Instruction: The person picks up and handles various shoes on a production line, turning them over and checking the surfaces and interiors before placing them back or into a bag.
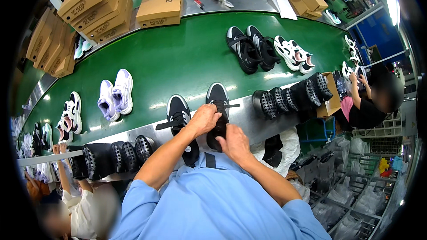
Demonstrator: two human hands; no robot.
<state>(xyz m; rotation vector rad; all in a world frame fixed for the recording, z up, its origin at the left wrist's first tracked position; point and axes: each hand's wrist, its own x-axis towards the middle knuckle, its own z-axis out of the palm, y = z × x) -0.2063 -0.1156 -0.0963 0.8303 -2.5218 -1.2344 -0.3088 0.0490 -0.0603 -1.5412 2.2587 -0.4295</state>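
Both hands on the black mesh sneaker with white toe cap (218,106), which sits at the near edge of the green conveyor belt (178,58), heel end over the metal rail (249,115). Left hand (204,119) closed over the tongue/lace area, fingers curled on the shoe. Right hand (234,143) clamps the heel end; its fingertips are hidden behind the shoe. Heel itself mostly covered by both hands. Matching second black sneaker (180,120) just beside on the left, lower part blocked by the left forearm, a loose black strap sticking out. Black perforated shoe lasts (291,98) racked along the rail to the right. Lilac-white sneaker pair (115,94) further left on the belt. Co-workers at both edges are cut off and blurred.
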